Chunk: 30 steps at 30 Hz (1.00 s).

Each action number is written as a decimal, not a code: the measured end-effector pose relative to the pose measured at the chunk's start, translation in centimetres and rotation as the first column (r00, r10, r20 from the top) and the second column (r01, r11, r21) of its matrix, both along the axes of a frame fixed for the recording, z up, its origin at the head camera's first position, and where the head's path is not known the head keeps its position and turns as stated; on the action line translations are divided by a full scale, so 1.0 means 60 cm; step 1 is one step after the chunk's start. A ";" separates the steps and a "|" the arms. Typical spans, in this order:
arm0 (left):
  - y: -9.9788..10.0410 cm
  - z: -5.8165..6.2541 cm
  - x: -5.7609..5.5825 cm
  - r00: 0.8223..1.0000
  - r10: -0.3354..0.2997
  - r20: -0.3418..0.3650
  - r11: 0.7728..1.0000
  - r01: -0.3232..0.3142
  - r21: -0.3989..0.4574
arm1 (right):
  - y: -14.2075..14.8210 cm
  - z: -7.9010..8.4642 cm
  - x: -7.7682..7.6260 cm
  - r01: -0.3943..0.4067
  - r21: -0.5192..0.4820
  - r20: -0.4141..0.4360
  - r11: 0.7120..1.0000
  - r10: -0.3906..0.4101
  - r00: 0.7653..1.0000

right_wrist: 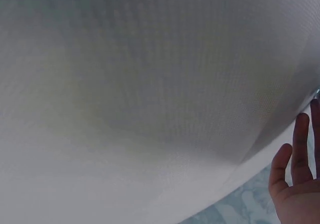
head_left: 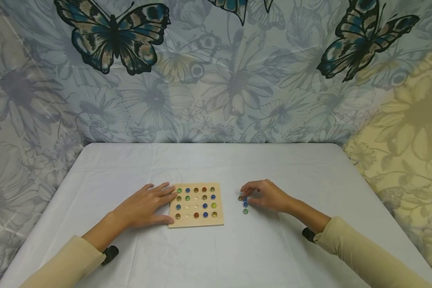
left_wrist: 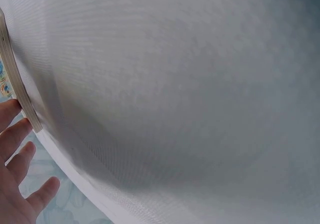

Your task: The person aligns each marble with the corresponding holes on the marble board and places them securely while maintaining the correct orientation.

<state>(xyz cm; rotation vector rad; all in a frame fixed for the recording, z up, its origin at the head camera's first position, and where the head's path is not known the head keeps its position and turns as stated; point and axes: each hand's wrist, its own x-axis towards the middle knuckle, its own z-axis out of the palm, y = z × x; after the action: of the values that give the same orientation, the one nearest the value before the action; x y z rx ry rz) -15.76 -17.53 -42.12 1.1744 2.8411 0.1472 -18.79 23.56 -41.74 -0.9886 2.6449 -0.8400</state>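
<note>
A pale wooden board [head_left: 196, 222] lies on the table with rows of coloured glass marbles in its hollows; a few hollows near its middle hold none. My left hand [head_left: 144, 206] rests on the board's left edge, fingers spread and thumb at the near corner. In the left wrist view, the left fingers [left_wrist: 19, 139] reach the board's side [left_wrist: 17, 79]. Right of the board, my right hand [head_left: 270, 196] has its fingertips at a small group of loose marbles [head_left: 245, 211], brown, blue and green. Whether a marble is between finger and thumb is hard to see. Extended right fingers [right_wrist: 300, 149] show in the right wrist view.
A white cloth covers the table [head_left: 273, 256]. Behind it hangs a fabric backdrop [head_left: 216, 92] with flowers and butterflies, continuing down both sides. Dark wrist cameras [head_left: 110, 255] sit under both sleeves.
</note>
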 end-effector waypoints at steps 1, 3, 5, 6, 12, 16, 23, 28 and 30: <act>0.000 0.000 0.000 1.000 0.000 0.002 1.000 0.000 -0.001 | -0.001 0.000 0.000 0.002 -0.001 -0.003 1.000 -0.002 1.000; 0.000 -0.002 0.000 1.000 -0.001 0.004 1.000 0.001 -0.001 | -0.002 0.000 0.001 0.007 -0.002 -0.006 1.000 -0.007 1.000; -0.001 -0.002 0.000 1.000 -0.001 0.005 1.000 0.001 0.000 | -0.003 -0.001 0.001 0.012 0.000 -0.008 1.000 -0.012 1.000; -0.001 -0.003 0.000 1.000 -0.002 0.004 1.000 0.002 -0.001 | -0.003 -0.001 0.002 0.015 0.001 -0.010 1.000 -0.015 1.000; -0.001 -0.003 -0.001 1.000 -0.006 -0.003 1.000 0.006 -0.001 | -0.005 -0.002 0.004 0.034 0.005 -0.020 0.999 -0.034 0.999; -0.001 -0.002 -0.001 1.000 -0.007 -0.001 1.000 0.007 -0.001 | -0.006 -0.002 0.005 0.043 0.009 -0.024 0.999 -0.042 0.999; -0.001 -0.002 -0.001 1.000 -0.007 -0.002 1.000 0.007 -0.002 | -0.006 0.001 0.003 0.050 0.011 -0.018 0.999 -0.049 0.999; 0.000 -0.001 -0.001 1.000 -0.002 0.002 1.000 0.002 -0.005 | -0.005 0.006 0.002 0.050 0.016 -0.016 0.999 -0.049 0.999; 0.000 0.000 -0.001 1.000 -0.002 0.004 1.000 0.002 -0.008 | -0.005 0.008 0.001 0.050 0.015 -0.021 0.999 -0.050 0.999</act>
<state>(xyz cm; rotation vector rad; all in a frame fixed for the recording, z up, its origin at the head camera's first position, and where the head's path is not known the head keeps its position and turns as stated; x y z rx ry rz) -15.79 -17.54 -42.14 1.1743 2.8347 0.1383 -18.74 23.25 -41.25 -0.9359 2.6994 -0.8229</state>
